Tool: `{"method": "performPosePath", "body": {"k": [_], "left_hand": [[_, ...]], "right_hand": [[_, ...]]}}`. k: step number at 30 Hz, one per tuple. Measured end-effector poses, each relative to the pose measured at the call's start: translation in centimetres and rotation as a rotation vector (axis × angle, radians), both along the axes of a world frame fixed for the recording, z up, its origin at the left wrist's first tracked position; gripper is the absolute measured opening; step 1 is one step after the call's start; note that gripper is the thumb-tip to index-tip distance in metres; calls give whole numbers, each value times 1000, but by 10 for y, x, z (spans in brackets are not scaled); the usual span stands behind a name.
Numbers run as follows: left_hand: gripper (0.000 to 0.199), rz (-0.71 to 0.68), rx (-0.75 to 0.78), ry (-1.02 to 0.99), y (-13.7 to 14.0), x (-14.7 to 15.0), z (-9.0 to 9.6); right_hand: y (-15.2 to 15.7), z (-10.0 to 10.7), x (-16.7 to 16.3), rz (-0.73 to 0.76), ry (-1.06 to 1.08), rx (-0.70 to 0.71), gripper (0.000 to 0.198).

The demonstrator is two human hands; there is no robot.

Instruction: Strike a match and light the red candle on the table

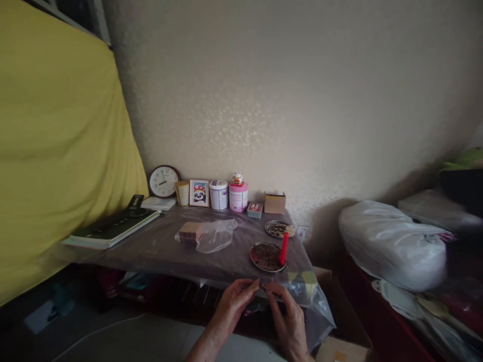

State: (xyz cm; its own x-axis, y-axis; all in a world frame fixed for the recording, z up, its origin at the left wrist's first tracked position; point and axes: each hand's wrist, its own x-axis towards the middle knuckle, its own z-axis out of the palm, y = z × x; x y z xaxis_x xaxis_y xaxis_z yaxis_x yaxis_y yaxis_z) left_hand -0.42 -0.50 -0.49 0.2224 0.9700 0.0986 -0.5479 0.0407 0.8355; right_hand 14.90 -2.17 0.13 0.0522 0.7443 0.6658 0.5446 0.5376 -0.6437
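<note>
My left hand (234,304), closed, pinches a small tan matchbox (255,285) just off the table's front edge. Facing it, my right hand (289,314) has thumb and forefinger together on a thin match (263,286), its tip close to the box; the match is tiny and partly hidden by the fingers. Beyond my hands, a red candle (284,248) stands upright at the right side of a round metal plate (260,267) covered in dark residue. Behind that lies a second metal plate (268,231) with pale sticks on it.
A plastic-covered table (158,251) holds a block of small boxes (189,232) in torn clear wrap. Along the wall stand a clock (164,181), a panda picture (199,193), tubs (219,195) and a cardboard box (275,203). White bags (392,241) lie right.
</note>
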Motion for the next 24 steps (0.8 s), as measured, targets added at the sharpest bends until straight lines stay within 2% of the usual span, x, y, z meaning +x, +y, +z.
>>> {"method": "performPosePath", "body": {"k": [24], "left_hand": [[19,5,5,-26,1,1,0]], "right_hand": [[1,-1,2,-5,3,6,19]]}}
